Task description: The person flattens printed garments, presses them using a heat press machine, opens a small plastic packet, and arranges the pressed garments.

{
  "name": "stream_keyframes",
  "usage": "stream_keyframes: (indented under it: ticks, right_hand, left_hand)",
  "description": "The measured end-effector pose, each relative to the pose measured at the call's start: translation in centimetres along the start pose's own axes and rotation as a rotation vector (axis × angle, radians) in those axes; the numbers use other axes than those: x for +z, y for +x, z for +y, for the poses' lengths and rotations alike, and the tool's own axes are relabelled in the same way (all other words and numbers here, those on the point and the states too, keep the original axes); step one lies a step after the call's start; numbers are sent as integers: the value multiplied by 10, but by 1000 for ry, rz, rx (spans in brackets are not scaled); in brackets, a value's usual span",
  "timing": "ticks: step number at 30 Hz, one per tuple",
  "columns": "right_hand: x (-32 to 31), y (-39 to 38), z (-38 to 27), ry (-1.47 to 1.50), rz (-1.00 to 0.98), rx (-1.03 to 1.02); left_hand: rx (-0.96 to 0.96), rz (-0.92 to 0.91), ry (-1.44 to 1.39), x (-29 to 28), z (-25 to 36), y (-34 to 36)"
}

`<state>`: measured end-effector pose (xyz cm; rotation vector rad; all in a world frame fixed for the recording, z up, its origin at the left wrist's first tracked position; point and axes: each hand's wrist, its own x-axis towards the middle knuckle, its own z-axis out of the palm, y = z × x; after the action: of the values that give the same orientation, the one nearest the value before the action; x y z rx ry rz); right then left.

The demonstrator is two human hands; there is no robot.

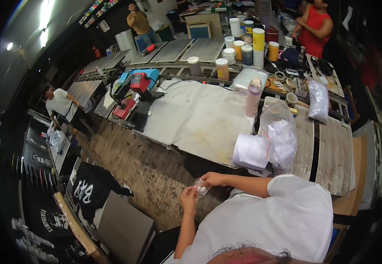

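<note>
Hands are close together, nearly meeting: the left hand and the right hand both have their fingers closed on a small, crinkled piece of transparent plastic film. The film lies between them, to the right of the left fingertips and just below the right fingertips in the view. Its long axis is difficult to judge, because it is crumpled and shiny; it seems to run slantwise, from upper left to lower right. The left forearm comes from below, while the right forearm comes across from the right side, so they meet almost at a right angle. Both hands are before the near edge of the long tabletop with stained white covering, apart from it. Ahead and to the right are a white, smooth roll and a big transparent plastic bag with white contents; the right hand is nearer to these.
</note>
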<state>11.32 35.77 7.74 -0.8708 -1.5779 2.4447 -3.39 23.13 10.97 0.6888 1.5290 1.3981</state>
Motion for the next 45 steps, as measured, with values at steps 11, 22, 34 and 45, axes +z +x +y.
stream_keyframes:
  ticks: [11,22,34,45]
  right_hand:
    - [8,-6,-46,46,13,-5]
    - [4,-7,-57,120,61,16]
    - [7,-8,-55,68,36,-20]
    - [22,24,-66,-59,66,34]
  left_hand:
    - [-128,-19,-211,-15,11,8]
    - [-119,50,-254,-8,37,8]
    - [-200,30,-264,-9,36,1]
    - [-70,119,-279,-44,20,3]
